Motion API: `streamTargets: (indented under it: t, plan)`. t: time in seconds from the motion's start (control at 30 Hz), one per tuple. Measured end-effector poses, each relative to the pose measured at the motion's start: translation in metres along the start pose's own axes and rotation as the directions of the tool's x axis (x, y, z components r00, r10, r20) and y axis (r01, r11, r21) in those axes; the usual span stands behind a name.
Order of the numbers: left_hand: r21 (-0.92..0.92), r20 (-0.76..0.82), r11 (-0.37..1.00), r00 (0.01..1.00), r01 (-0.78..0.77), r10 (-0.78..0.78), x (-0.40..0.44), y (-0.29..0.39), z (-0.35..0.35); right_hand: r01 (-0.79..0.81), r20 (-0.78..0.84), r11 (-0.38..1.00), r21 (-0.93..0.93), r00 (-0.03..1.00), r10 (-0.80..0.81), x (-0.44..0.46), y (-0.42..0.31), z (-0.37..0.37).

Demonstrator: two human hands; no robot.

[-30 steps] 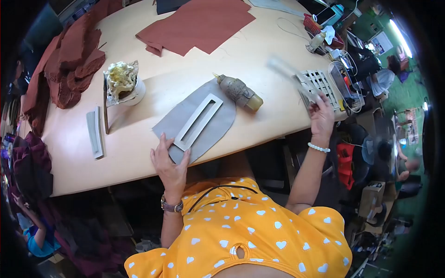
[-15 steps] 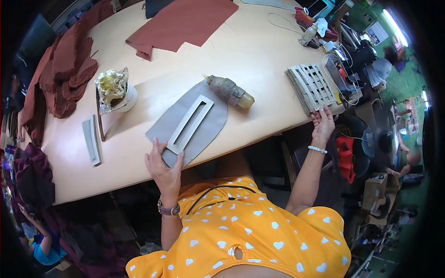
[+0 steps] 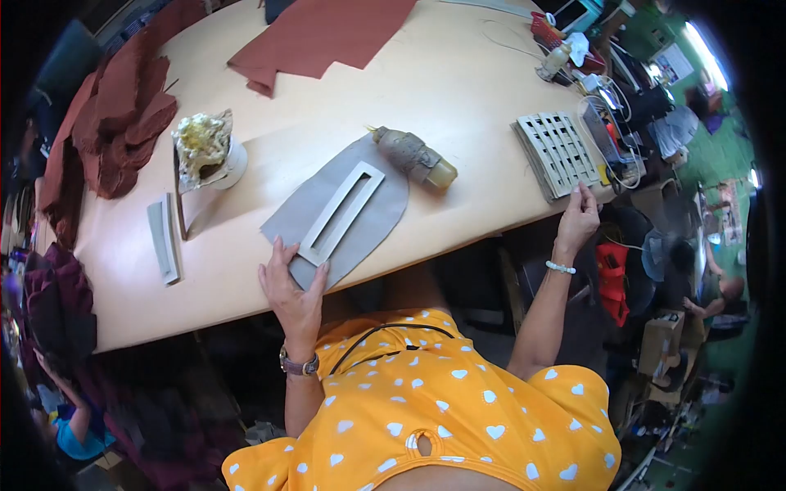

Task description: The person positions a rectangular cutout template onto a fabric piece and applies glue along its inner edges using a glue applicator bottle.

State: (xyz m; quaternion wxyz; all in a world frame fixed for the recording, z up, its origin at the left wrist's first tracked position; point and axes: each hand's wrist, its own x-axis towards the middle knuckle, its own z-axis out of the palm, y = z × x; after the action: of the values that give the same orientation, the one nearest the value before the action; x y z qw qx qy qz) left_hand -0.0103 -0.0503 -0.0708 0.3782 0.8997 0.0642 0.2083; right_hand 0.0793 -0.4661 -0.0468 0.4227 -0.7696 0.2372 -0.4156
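My left hand (image 3: 292, 296) rests at the table's near edge, its thumb and fingers on the lower end of a pale slotted frame (image 3: 342, 213). That frame lies on a grey rounded fabric piece (image 3: 383, 202). My right hand (image 3: 579, 217) has its fingertips together at the near end of a stack of pale slotted strips (image 3: 557, 154); whether it grips a strip is too small to tell. A wrapped bottle (image 3: 415, 157) lies on its side beside the grey piece.
On the left stand a white cup (image 3: 235, 166) with a yellowish clumped mass (image 3: 201, 143) and an upright brown stick. Pale strips (image 3: 164, 239) lie nearby. Red-brown fabric (image 3: 327, 37) lies at the back, more (image 3: 123, 123) at far left. Wire basket (image 3: 604, 135) at right; people at both sides.
My right hand first held a blurred pale strip above the stack, then came down to the stack's near end. My left hand stays on the frame. The whole view has shifted a little.
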Motion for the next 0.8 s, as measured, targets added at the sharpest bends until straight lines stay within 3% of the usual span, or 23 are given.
streamTargets:
  t: [0.03,0.07,0.13,0.17,0.23,0.3,0.4,0.47,0.53,0.63,0.77,0.8]
  plan:
    - [0.015,-0.012,1.0,1.0,-0.021,0.021,0.0,0.0,-0.001,0.125,-0.008,0.991,-0.05,0.992,-0.126,-0.008,-0.015,0.008]
    - [0.03,-0.024,0.999,0.999,-0.041,0.041,0.001,0.0,-0.002,0.145,0.038,0.988,0.049,0.988,-0.147,-0.02,-0.033,0.02]
    - [0.033,-0.023,0.998,0.998,-0.054,0.055,0.001,0.001,-0.003,0.097,0.324,0.988,0.12,0.937,-0.131,-0.054,-0.068,0.042]
    - [0.021,-0.013,0.999,0.999,-0.048,0.048,0.001,0.0,-0.004,0.058,0.502,0.976,0.208,0.85,-0.157,-0.072,-0.08,0.054]
    - [-0.008,0.002,0.999,0.999,-0.034,0.034,0.001,0.0,-0.004,0.32,0.63,0.941,0.109,0.71,-0.314,-0.096,-0.096,0.075]
    - [-0.029,-0.005,0.999,1.0,-0.017,0.016,0.001,0.0,-0.005,0.49,0.64,0.871,0.015,0.665,-0.385,-0.11,-0.092,0.092]
    - [-0.043,-0.046,0.999,0.999,-0.02,0.018,0.001,0.001,-0.005,0.108,0.668,0.972,0.21,0.71,-0.223,-0.111,-0.091,0.1]
    - [-0.039,-0.041,0.999,0.999,-0.027,0.025,0.001,-0.002,-0.004,-0.081,0.647,0.922,0.379,0.736,-0.202,-0.109,-0.083,0.103]
    - [-0.037,-0.046,0.999,0.998,-0.04,0.038,0.001,-0.002,-0.002,-0.298,0.638,0.801,0.519,0.758,-0.132,-0.108,-0.084,0.101]
    - [-0.045,-0.038,0.999,0.999,-0.027,0.025,0.001,-0.001,-0.004,-0.645,0.75,0.473,0.6,0.659,-0.052,-0.1,-0.086,0.093]
    - [-0.016,-0.046,0.999,0.998,-0.049,0.048,0.001,-0.003,-0.003,-0.791,0.775,0.261,0.554,0.604,0.186,-0.105,-0.091,0.089]
    - [-0.011,-0.05,0.998,0.997,-0.054,0.053,0.001,-0.003,-0.003,-0.777,0.772,0.301,0.554,0.614,0.164,-0.106,-0.09,0.09]
